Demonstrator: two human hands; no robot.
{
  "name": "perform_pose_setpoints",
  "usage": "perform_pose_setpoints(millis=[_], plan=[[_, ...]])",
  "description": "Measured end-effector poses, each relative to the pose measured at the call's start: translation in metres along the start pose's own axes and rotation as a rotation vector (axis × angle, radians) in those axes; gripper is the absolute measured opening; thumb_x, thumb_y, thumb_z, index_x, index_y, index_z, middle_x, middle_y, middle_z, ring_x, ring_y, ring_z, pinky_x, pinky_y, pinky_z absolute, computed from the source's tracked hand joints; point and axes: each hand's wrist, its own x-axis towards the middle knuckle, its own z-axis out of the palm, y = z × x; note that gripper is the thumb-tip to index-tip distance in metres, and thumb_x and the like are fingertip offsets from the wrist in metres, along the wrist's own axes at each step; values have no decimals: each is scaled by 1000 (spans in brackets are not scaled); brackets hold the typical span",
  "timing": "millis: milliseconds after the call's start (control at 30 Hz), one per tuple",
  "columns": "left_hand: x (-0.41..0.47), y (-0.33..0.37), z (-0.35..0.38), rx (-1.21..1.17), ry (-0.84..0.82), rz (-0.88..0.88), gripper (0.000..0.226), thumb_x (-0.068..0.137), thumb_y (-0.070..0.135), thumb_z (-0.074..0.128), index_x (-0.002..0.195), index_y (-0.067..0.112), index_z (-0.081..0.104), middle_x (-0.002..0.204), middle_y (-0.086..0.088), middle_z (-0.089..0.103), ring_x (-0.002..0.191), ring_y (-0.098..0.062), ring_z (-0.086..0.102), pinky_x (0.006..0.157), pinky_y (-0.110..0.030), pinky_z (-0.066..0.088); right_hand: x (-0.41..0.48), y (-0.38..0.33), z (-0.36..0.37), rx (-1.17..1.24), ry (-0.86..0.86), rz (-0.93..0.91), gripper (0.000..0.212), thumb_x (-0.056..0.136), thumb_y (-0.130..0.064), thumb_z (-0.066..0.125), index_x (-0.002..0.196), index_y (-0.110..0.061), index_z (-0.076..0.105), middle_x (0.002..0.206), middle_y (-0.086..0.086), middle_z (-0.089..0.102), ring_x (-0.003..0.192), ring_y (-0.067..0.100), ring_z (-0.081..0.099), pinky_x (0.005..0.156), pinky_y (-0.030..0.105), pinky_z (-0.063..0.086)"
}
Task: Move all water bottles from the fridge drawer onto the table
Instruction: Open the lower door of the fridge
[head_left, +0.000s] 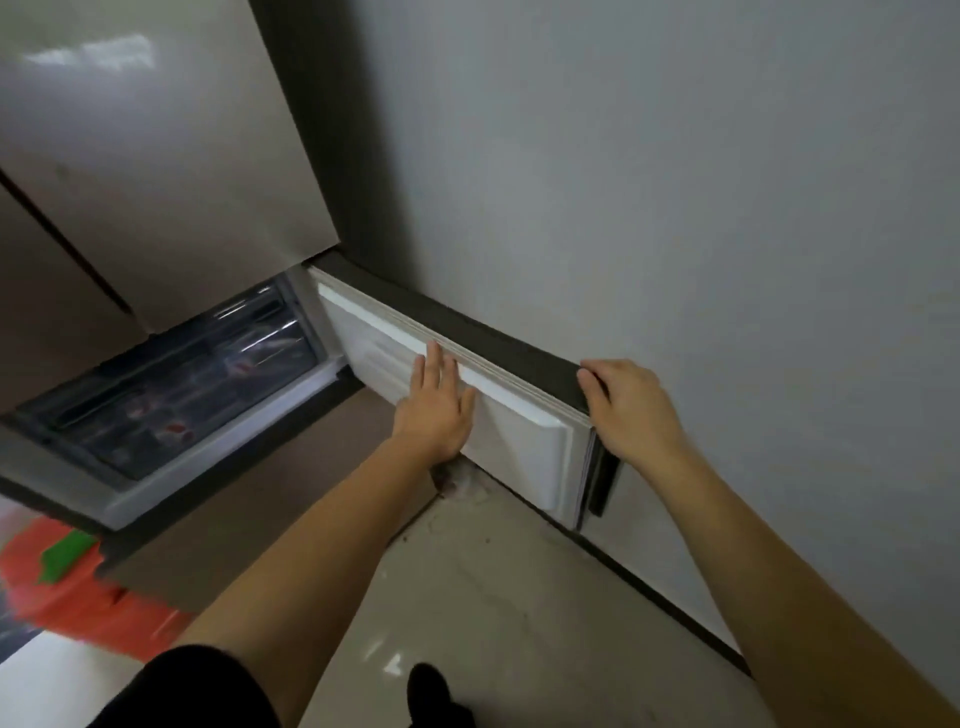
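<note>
Your left hand (435, 410) lies flat on the white inside face of the open lower fridge door (498, 431). Its fingers (439, 369) are straight and close together, pointing up toward the door's top edge, and they hold nothing. Your right hand (631, 405) sits on the far top corner of the same door. Its fingers (592, 387) curl over the dark brown outer edge and grip it. The door is swung wide, almost against the plain grey wall (675, 182).

The clear plastic fridge drawer (171, 395) is down to the left of both hands, well apart from them. It sits inside the open lower part of the tall beige fridge (156, 156). Through its see-through front you can see blurry shapes with small red spots. Those may be the water bottles, but the picture is too blurry to tell for sure. No finger touches the drawer.

A shiny pale tiled floor (493, 597) is under your arms. An orange and green thing (67, 571) lies at the left edge, next to the fridge.
</note>
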Motion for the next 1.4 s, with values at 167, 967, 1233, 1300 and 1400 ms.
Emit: perform_pose_setpoints(millis=[167, 967, 1233, 1300, 1400], plan=[[48, 13, -7, 208, -47, 85, 87, 93, 7, 47, 157, 29, -8, 164, -2, -19, 152, -26, -14, 120, -55, 15, 11, 11, 40, -518, 41, -181, 61, 104, -38, 43, 158, -20, 24, 166, 12, 10, 153, 35, 5, 123, 54, 0], [-31, -128, -72, 272, 246, -145, 62, 104, 50, 26, 157, 27, 6, 166, -5, 0, 153, -26, 4, 123, -49, 6, 70, -78, 128, -257, -68, -162, 73, 96, -30, 57, 155, -6, 24, 165, 21, 8, 152, 40, 5, 123, 53, 9], [-104, -276, -91, 96, 195, -546, 77, 100, 60, 28, 159, 21, -4, 164, -10, -16, 152, -28, -14, 122, -51, 2, 47, -213, 234, -80, -413, -380, 77, 99, -39, 51, 159, -14, 10, 167, 11, 4, 154, 29, 1, 124, 49, 6], [-98, -306, -91, -96, 211, -617, 77, 101, 57, 32, 159, 19, -1, 165, -10, -12, 152, -29, -10, 121, -50, 5, 51, -235, 254, -24, -501, -377, 79, 98, -39, 54, 159, -15, 10, 167, 9, 7, 154, 27, 3, 124, 49, 12], [-81, -340, -90, -480, 272, -696, 75, 102, 51, 35, 158, 11, 5, 166, -11, 4, 153, -28, 4, 122, -43, 9, 63, -267, 280, 195, -657, -237, 79, 98, -30, 60, 159, -17, 12, 166, 6, 16, 152, 25, 16, 122, 41, 20]])
